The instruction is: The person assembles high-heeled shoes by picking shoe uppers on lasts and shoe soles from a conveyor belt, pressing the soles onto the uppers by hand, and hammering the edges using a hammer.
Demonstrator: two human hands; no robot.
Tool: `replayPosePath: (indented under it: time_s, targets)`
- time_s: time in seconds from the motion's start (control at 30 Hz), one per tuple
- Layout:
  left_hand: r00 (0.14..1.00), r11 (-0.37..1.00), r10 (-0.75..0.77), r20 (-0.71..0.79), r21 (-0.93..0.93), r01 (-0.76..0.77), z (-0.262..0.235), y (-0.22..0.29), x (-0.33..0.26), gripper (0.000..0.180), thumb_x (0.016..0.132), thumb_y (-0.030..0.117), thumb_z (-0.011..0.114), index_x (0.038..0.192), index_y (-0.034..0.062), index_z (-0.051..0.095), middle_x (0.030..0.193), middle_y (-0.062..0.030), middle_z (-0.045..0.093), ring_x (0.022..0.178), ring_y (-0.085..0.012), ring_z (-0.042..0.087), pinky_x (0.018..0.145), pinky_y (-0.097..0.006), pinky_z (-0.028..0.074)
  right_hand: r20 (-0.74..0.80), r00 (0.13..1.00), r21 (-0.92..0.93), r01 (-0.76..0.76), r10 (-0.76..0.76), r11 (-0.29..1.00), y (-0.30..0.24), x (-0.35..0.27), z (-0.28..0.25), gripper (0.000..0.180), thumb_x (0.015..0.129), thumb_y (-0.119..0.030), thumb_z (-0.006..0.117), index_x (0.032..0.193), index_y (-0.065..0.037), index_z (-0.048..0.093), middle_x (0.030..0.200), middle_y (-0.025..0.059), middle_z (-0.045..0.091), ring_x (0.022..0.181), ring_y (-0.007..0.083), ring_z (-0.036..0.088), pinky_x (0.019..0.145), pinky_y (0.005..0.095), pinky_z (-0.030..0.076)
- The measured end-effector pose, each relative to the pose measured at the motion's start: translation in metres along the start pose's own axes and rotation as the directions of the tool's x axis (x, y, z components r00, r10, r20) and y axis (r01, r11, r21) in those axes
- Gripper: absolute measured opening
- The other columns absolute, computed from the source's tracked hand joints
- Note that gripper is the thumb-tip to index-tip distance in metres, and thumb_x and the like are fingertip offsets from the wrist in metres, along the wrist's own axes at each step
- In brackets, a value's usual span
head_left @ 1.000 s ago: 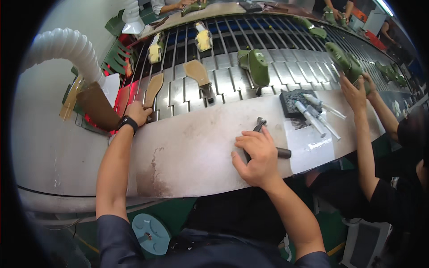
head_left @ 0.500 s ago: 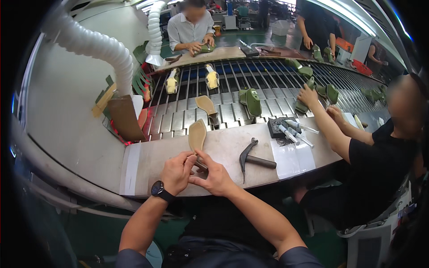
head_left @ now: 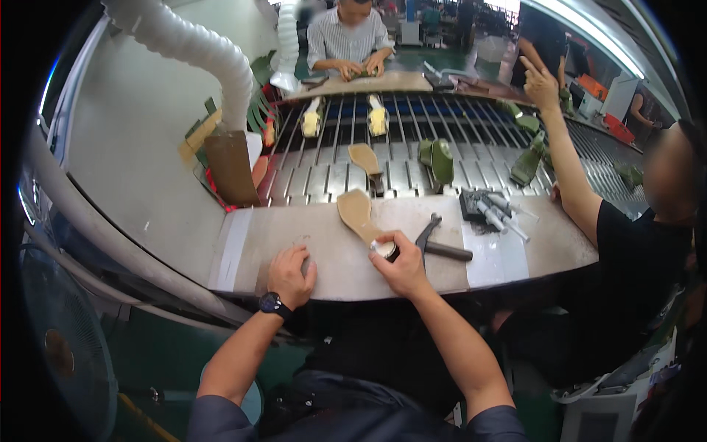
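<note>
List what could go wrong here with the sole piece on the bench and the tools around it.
1. The right hand grips only the heel end of the tan sole piece, whose toe end reaches toward the slatted conveyor; it might catch on the slats.
2. The hammer lies right beside that hand, so a sideways move could knock it.
3. The left hand rests flat on the bench, off the sole, so the piece may twist.

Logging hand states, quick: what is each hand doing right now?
Left hand: fingers curled, resting on the workbench, holding nothing visible.
Right hand: gripping the heel end of the tan shoe sole.
</note>
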State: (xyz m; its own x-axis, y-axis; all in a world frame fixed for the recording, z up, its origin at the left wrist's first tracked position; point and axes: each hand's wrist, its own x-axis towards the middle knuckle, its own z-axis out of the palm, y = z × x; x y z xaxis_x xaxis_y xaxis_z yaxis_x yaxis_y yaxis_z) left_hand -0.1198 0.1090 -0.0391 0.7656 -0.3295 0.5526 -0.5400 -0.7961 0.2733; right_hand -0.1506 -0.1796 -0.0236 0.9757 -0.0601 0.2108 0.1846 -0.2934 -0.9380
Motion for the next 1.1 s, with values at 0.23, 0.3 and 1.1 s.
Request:
replayPosePath:
  time_s: [0.23,0.3,1.1]
  targets:
    - [0.999,1.0,-0.007,-0.037,0.015,0.007,-0.004,0.0,0.009,0.022,0.086,0.013,0.073,0.104,0.0008,0.071,0.12,-0.0174,0.073,0.108,-0.0389,0.067,0.095,-0.048,0.053,-0.074,0.986,0.108,0.157,-0.15,0.982,0.003,0.008,0.005,0.06,0.088,-0.012,0.076,0.144,-0.001,0.056,0.112,0.0206,0.072,0.099,0.0282,0.072,0.091,0.0378,0.056]
    - [0.999,0.999,-0.038,-0.03,0.011,0.038,-0.003,-0.001,0.008,0.023,0.085,0.012,0.074,0.105,0.0008,0.071,0.121,-0.0173,0.073,0.109,-0.0388,0.067,0.095,-0.048,0.053,-0.041,0.993,0.136,0.112,-0.107,0.984,0.0,0.01,0.004,0.061,0.089,-0.009,0.074,0.146,-0.001,0.054,0.117,0.0216,0.072,0.104,0.0298,0.072,0.095,0.0389,0.056]
    - [0.885,0.863,-0.465,0.038,0.244,0.443,0.185,-0.2,0.368,0.11,0.077,0.054,0.09,0.149,-0.0098,0.038,0.143,-0.0344,0.056,0.135,-0.0464,0.056,0.115,-0.05,0.047,0.21,0.958,0.051,0.19,-0.197,0.98,0.018,0.02,-0.025,0.049,0.089,-0.017,0.072,0.126,0.014,0.066,0.111,0.0322,0.07,0.099,0.0426,0.072,0.093,0.0498,0.057]
